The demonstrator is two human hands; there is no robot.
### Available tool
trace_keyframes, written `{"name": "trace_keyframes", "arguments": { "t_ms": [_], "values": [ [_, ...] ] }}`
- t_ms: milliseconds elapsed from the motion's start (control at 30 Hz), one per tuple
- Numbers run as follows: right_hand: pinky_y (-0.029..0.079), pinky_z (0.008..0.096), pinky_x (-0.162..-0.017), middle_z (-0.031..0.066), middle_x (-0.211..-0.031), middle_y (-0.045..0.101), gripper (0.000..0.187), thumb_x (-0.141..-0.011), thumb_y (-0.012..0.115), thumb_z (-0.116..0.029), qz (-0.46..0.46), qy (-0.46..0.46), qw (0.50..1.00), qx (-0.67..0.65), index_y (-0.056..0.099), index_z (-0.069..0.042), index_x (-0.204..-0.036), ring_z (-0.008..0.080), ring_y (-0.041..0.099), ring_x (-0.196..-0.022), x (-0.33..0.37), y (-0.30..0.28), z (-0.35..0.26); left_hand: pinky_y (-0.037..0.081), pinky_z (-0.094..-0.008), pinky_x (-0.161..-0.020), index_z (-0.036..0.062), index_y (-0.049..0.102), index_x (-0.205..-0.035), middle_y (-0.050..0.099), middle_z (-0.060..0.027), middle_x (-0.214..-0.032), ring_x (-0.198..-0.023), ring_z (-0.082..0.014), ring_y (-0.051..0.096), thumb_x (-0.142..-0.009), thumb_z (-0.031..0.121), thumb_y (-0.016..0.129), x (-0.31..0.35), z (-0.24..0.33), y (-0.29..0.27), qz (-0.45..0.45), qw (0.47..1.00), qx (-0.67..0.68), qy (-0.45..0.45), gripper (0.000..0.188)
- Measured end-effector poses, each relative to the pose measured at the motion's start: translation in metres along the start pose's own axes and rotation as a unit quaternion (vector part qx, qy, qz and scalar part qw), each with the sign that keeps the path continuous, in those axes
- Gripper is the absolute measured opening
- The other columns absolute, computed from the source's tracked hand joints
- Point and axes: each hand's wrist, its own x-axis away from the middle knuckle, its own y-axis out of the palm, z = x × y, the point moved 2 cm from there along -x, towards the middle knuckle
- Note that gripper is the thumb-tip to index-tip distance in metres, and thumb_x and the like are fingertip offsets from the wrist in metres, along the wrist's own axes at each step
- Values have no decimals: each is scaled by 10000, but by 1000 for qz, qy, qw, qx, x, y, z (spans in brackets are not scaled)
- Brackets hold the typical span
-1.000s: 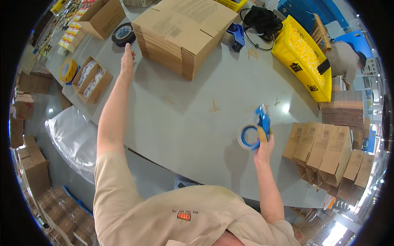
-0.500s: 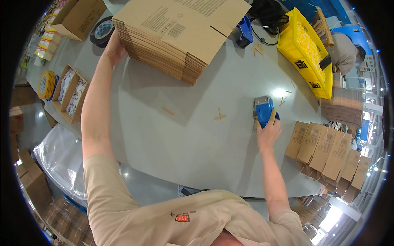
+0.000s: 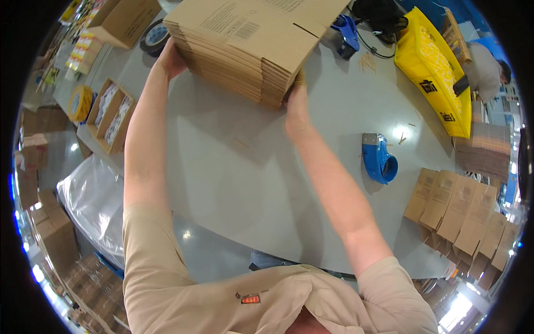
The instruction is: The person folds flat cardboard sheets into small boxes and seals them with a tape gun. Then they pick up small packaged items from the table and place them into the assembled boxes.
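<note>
A thick stack of flattened cardboard boxes [image 3: 222, 72] lies at the far middle of the grey table. My left hand [image 3: 174, 60] grips the stack's left side. Around its right side is my right hand [image 3: 297, 99], its fingertips hidden behind the cardboard. A blue hand-held tape dispenser [image 3: 380, 161] rests on the table, to the right of my right forearm. Just beyond my left hand is a roll of dark tape [image 3: 156, 38]. A second blue tape dispenser [image 3: 347, 34] stands behind the stack's right corner.
At the far right stands a yellow bin [image 3: 423, 78] of small yellow-white pieces, with a person [image 3: 481, 69] beyond it. Folded cartons [image 3: 459, 203] line the right edge. A divided cardboard tray [image 3: 113, 118] and yellow tape roll [image 3: 81, 102] sit left. Small strips [image 3: 367, 62] lie scattered.
My right hand has let go of the blue tape dispenser, leaving it on the table, and moved far left onto the stack's right side. My left hand stays at the stack.
</note>
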Motion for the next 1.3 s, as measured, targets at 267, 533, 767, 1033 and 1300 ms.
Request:
{"name": "trace_keyframes", "arguments": {
  "t_ms": [267,533,767,1033,1300],
  "values": [
    [257,353,-1185,120,-1577,329,699,-1063,410,-481,4,43,997,-57,269,-9,-1558,225,316,-1444,126,3,19,418,-477,-1116,117,531,-1439,569,-60,-1462,-1345,-237,526,-995,508,551,81,-49,-68,44,996,56,-55,591],
    [398,330,-1061,68,-1478,425,646,-1060,456,-414,-34,56,997,-38,245,-65,-1561,166,472,-1273,284,-31,94,522,-415,-971,112,579,-1376,665,-42,-1304,-1164,-199,642,-980,499,586,236,-143,-164,49,997,0,-61,554],
    [399,339,-1048,159,-1303,550,621,-1029,560,-400,-82,14,996,43,438,55,-1433,230,495,-1231,323,-85,75,510,-432,-979,49,481,-1442,608,-109,-1366,-1184,-233,625,-954,538,595,307,-151,-150,138,988,-9,63,700],
    [424,319,-981,95,-1157,607,800,-924,652,-542,-44,-123,988,82,480,67,-1413,176,542,-1094,163,-114,-53,311,-604,-1102,59,99,-1613,162,-205,-1646,-1426,-394,326,-885,732,568,465,-144,27,350,935,-16,51,1097],
    [507,361,-887,155,-1103,703,578,-815,697,-392,-188,-58,972,129,643,63,-1168,237,659,-1020,156,-88,-79,534,-558,-893,60,547,-1346,621,-135,-1303,-1165,-310,624,-1005,439,618,454,-153,100,208,977,-48,-27,514]
  ]
}}
